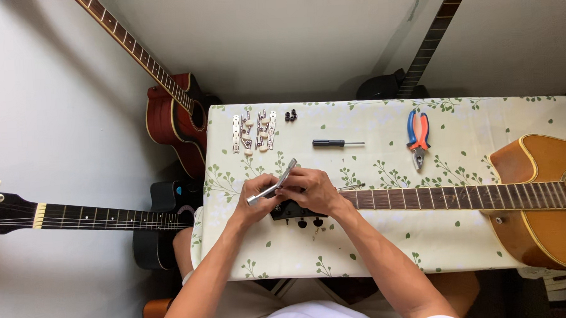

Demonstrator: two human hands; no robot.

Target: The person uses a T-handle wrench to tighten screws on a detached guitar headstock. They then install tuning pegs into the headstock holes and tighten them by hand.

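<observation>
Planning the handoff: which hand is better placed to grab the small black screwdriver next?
Right, probably. The right hand rests on the guitar headstock, nearly below the screwdriver. The left hand sits further away and grips the metal tool.

Table (389,250) in leaf-print cloth, acoustic guitar (539,198), pliers (417,136), screwdriver (337,143), probably tuning-peg strips (254,132)

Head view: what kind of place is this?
Likely a small home guitar-repair corner. An acoustic guitar lies on a leaf-print tablecloth, with tuner strips, a screwdriver and pliers laid out, and other guitars leaning against the wall.
</observation>
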